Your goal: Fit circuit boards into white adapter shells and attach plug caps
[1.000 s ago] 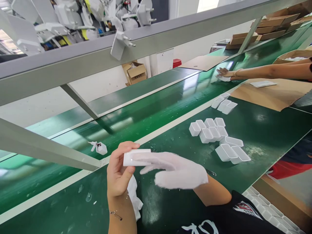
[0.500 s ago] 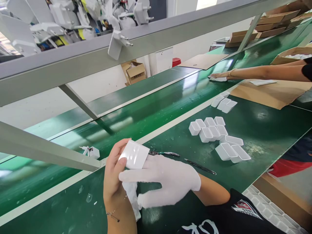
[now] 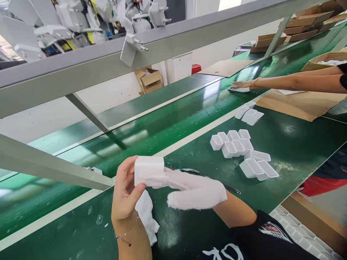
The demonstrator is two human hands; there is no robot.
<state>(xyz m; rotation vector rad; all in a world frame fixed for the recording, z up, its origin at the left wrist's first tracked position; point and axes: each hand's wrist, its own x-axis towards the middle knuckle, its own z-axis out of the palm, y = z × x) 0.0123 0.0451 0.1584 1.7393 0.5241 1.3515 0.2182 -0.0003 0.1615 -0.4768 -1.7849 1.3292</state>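
A white plastic box (image 3: 149, 167) is gripped by my bare left hand (image 3: 126, 191), with the thumb at its lower edge and the fingers behind its left side. My right hand (image 3: 196, 187) wears a white glove. Its fingers reach to the box and lie along its front and right side, while the thumb is stretched apart below. Under my hands a crumpled white cloth (image 3: 148, 216) lies on the green table. Pliers (image 3: 189, 170) and dark tweezers (image 3: 232, 189) are partly hidden behind the glove.
White boxes (image 3: 230, 148) stand grouped on the table (image 3: 292, 144) to the right. A slanted metal post (image 3: 54, 162) is at left, below a shelf (image 3: 173, 34) of white plug parts. Another person's hand (image 3: 242, 84) presses a cloth on the green belt (image 3: 173, 122).
The white box has turned in my left hand. My gloved right hand has rotated, its fingers now along the box. On the belt, the small white part has shifted left behind the post.
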